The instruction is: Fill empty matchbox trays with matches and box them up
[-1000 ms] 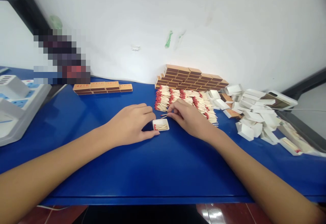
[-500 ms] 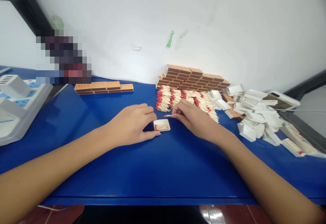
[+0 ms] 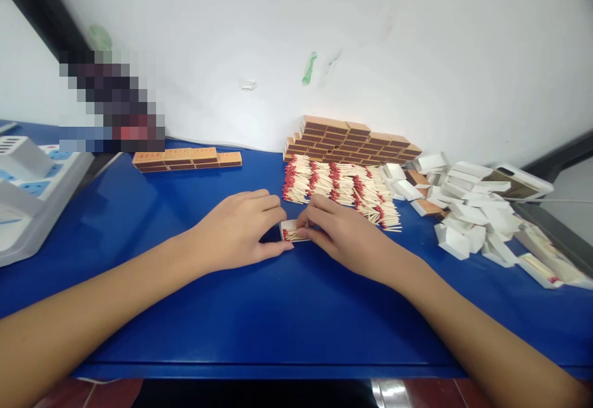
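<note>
Right hand (image 3: 341, 232) now over tray (image 3: 290, 225), grip unclear; left hand (image 3: 241, 225), fingers round its end

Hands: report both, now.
Left hand: open, thumb and fingers parted at the white tray.
Right hand: bunched over the tray; whether it holds anything cannot be told.

Printed matchbox row (image 3: 188, 160): well to the left of the match pile (image 3: 340, 188); red Chinese-looking characters on the orange tops, clearest on the leftmost box, too small and blurred to read surely.
Stacked matchboxes (image 3: 345, 142): just behind the match pile; any lettering too small to tell.
Power strip (image 3: 37, 187): far left of the match pile; small marks around its blue panels, illegible.
Readable words or numbers: none.
</note>
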`<state>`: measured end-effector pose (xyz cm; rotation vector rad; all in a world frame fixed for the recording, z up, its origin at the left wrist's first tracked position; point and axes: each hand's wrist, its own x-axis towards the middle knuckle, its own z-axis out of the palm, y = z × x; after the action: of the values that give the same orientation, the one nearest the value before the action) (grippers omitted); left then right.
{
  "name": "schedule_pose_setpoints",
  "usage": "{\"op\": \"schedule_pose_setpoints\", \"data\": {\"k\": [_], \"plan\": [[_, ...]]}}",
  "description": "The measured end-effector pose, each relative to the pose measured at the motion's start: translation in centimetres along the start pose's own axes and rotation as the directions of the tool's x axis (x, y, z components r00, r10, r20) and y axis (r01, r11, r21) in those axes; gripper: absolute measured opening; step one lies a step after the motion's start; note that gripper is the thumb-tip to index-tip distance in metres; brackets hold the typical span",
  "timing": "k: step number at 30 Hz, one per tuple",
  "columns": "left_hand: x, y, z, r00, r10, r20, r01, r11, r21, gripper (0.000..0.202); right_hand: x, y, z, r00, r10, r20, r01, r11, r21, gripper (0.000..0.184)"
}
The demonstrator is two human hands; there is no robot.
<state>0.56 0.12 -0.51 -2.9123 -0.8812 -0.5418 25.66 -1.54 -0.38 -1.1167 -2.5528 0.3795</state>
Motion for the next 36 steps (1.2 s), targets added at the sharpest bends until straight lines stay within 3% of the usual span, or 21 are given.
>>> {"op": "schedule_pose_setpoints", "data": {"k": [9, 17, 23, 30, 36], "plan": [[-0.1, 0.1, -0.1, 1.0, 0.018, -0.018, -0.019, 1.0, -0.009, 0.031, 0.1, 0.0, -0.1, 1.0, 0.001, -0.03, 0.002, 0.994, 0.113, 0.012], [-0.2, 0.0, 0.1, 0.999, 0.036, -0.023, -0.036, 0.999, -0.013, 0.033, 1.4, 3.5, 0.4, 0.952, 0.096, -0.292, -0.084, 0.995, 0.055, 0.007], [-0.2, -0.1, 0.2, 0.999, 0.035, -0.021, -0.035, 0.999, -0.006, 0.032, 2.2, 4.3, 1.3, 0.968, 0.131, -0.217, -0.129, 0.991, 0.021, 0.009], [-0.1, -0.3, 0.2, 1.0, 0.023, -0.01, -0.023, 1.0, 0.009, 0.032, 1.5, 4.1, 0.5, 0.989, 0.111, -0.096, -0.118, 0.991, -0.066, 0.011], [-0.1, -0.3, 0.1, 1.0, 0.006, 0.006, -0.006, 1.0, 0.012, 0.031, 1.3, 3.6, 0.6, 0.984, 0.098, -0.152, -0.103, 0.994, -0.027, 0.01]]}}
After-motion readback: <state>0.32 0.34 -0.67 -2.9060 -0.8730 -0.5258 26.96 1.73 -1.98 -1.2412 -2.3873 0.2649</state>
